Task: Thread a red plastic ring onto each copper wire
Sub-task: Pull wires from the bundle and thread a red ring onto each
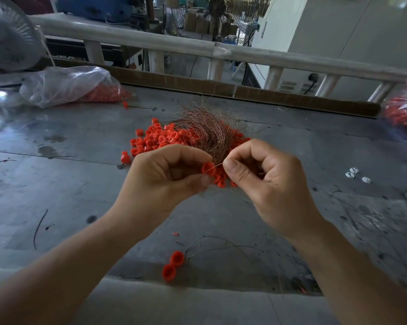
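My left hand pinches a red plastic ring between thumb and fingers above the grey table. My right hand pinches a thin copper wire whose tip touches the ring's opening. Just behind both hands lies a tangled bundle of copper wires on a heap of loose red rings. Near the table's front edge lie two red rings with wires running from them.
A clear bag of red rings lies at the back left beside a white fan. Another bag of red rings sits at the right edge. Small white pieces lie to the right. A white rail and cardboard strip border the table's far side.
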`<move>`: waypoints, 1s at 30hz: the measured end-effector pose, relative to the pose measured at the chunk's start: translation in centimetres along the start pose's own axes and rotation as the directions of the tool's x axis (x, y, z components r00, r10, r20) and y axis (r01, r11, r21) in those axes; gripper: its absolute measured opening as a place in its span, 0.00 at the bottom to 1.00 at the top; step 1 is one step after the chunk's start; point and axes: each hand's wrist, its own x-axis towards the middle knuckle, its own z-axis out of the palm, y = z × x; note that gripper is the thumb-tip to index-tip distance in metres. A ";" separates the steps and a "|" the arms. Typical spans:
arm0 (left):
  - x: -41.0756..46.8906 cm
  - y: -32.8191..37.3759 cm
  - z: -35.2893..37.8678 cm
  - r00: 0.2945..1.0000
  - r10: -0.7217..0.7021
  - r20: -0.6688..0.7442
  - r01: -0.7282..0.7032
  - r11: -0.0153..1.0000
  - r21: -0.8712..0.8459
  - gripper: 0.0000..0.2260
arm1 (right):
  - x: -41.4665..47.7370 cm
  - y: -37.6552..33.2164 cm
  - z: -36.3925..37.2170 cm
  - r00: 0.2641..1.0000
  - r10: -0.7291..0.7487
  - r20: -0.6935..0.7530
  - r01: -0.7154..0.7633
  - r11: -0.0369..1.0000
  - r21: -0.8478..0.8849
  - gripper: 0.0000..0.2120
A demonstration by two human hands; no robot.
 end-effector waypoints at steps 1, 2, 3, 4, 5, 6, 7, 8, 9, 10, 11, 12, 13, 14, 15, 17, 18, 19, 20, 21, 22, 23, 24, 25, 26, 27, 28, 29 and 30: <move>0.0 -0.1 0.0 1.000 -0.001 -0.001 0.001 1.000 0.004 0.12 | 0.0 0.0 0.0 1.000 -0.002 -0.002 0.002 1.000 0.004 0.06; 0.1 -0.1 -0.1 1.000 0.000 0.001 0.000 1.000 0.018 0.14 | 0.0 -0.1 0.0 1.000 -0.002 -0.005 0.002 1.000 0.009 0.05; 0.1 -0.1 -0.1 1.000 0.005 0.007 -0.005 0.999 0.039 0.14 | -0.1 -0.1 0.0 1.000 -0.002 -0.007 0.002 1.000 0.013 0.05; 0.1 -0.1 -0.1 1.000 0.011 0.015 -0.012 0.998 0.057 0.14 | -0.1 -0.2 0.0 1.000 -0.002 -0.010 0.002 1.000 0.020 0.05; 0.0 -0.1 -0.1 1.000 0.014 0.019 -0.015 0.998 0.057 0.13 | -0.1 -0.1 0.1 1.000 -0.001 -0.013 0.001 1.000 0.029 0.05; 0.0 0.0 0.0 1.000 0.009 0.018 -0.010 0.999 0.035 0.13 | -0.2 -0.1 0.2 1.000 0.001 -0.015 0.000 0.999 0.042 0.06; -0.1 0.0 0.0 1.000 0.000 0.015 0.000 1.000 0.006 0.13 | -0.3 -0.1 0.3 1.000 0.003 -0.017 -0.002 0.999 0.054 0.06; 0.0 -0.1 0.0 1.000 -0.005 0.013 0.005 1.000 -0.013 0.13 | -0.3 -0.1 0.4 1.000 0.002 -0.019 -0.001 0.998 0.064 0.05; 0.0 0.0 0.1 1.000 -0.004 0.014 0.004 1.000 -0.015 0.13 | -0.4 -0.1 0.6 1.000 0.000 -0.022 0.002 0.998 0.070 0.05; 0.0 -0.1 0.2 1.000 0.003 0.015 -0.003 1.000 -0.008 0.13 | -0.4 -0.2 0.7 1.000 -0.002 -0.026 0.004 0.997 0.074 0.05; 0.0 -0.1 0.3 1.000 0.012 0.014 -0.012 1.000 -0.005 0.12 | -0.4 -0.2 0.8 1.000 -0.003 -0.031 0.005 0.997 0.077 0.05; 0.0 -0.1 0.3 1.000 0.021 0.007 -0.021 1.000 -0.008 0.12 | -0.5 -0.1 1.0 0.999 -0.001 -0.035 0.004 0.997 0.081 0.05; 0.0 0.0 0.3 1.000 0.030 -0.002 -0.030 0.999 -0.014 0.12 | -0.5 -0.1 1.1 0.999 0.002 -0.036 0.001 0.996 0.084 0.05; -0.1 0.0 0.3 0.999 0.040 -0.013 -0.041 0.999 -0.014 0.12 | -0.6 -0.1 1.2 0.999 0.004 -0.034 -0.001 0.997 0.082 0.05; -0.1 0.0 0.3 0.998 0.053 -0.021 -0.053 0.999 -0.010 0.12 | -0.6 -0.1 1.2 1.000 0.006 -0.031 -0.004 0.997 0.075 0.05; -0.2 0.1 0.2 0.997 0.075 -0.035 -0.075 0.997 -0.003 0.12 | -0.6 0.0 1.2 1.000 0.013 -0.028 -0.012 0.998 0.059 0.05; -0.1 0.2 0.1 0.996 0.082 -0.035 -0.082 0.997 -0.007 0.12 | -0.6 0.0 1.2 0.999 0.019 -0.028 -0.017 0.998 0.056 0.05; -0.1 0.2 0.1 0.996 0.086 -0.029 -0.086 0.996 -0.018 0.11 | -0.5 0.1 1.2 0.999 0.023 -0.028 -0.021 0.998 0.054 0.05; -0.1 0.2 0.1 0.996 0.087 -0.022 -0.088 0.996 -0.028 0.11 | -0.6 0.1 1.2 0.999 0.026 -0.027 -0.025 0.998 0.051 0.05; -0.1 0.2 0.1 0.996 0.089 -0.017 -0.090 0.995 -0.036 0.10 | -0.6 0.1 1.2 0.999 0.028 -0.027 -0.027 0.999 0.044 0.05; -0.1 0.1 0.1 0.996 0.091 -0.015 -0.091 0.995 -0.041 0.11 | -0.6 0.1 1.2 0.999 0.027 -0.029 -0.026 0.999 0.036 0.05; -0.2 0.1 0.1 0.996 0.088 -0.013 -0.089 0.995 -0.051 0.11 | -0.6 0.1 1.2 0.999 0.025 -0.033 -0.024 0.999 0.029 0.05; -0.2 0.1 0.1 0.997 0.079 -0.011 -0.080 0.994 -0.069 0.12 | -0.6 0.1 1.2 0.999 0.023 -0.039 -0.023 0.999 0.023 0.05; -0.1 0.1 0.0 0.998 0.065 -0.007 -0.066 0.994 -0.092 0.13 | -0.6 0.1 1.1 0.999 0.024 -0.047 -0.023 1.000 0.020 0.05; -0.1 0.1 -0.1 0.999 0.049 0.005 -0.048 0.992 -0.118 0.14 | -0.5 0.1 1.1 0.998 0.026 -0.056 -0.025 1.000 0.018 0.05; 0.0 0.1 -0.2 0.999 0.035 0.022 -0.031 0.989 -0.146 0.14 | -0.5 0.1 1.0 0.997 0.029 -0.066 -0.028 0.999 0.016 0.05; 0.0 0.0 -0.3 0.999 0.024 0.038 -0.017 0.985 -0.171 0.15 | -0.4 0.1 0.9 0.997 0.031 -0.075 -0.030 0.999 0.014 0.05; 0.0 0.0 -0.3 0.999 0.017 0.049 -0.007 0.982 -0.188 0.15 | -0.4 0.1 0.8 0.996 0.033 -0.081 -0.032 0.999 0.013 0.06; 0.1 0.0 -0.3 0.999 0.011 0.052 -0.001 0.981 -0.196 0.15 | -0.4 0.1 0.8 0.996 0.035 -0.084 -0.034 0.999 0.012 0.06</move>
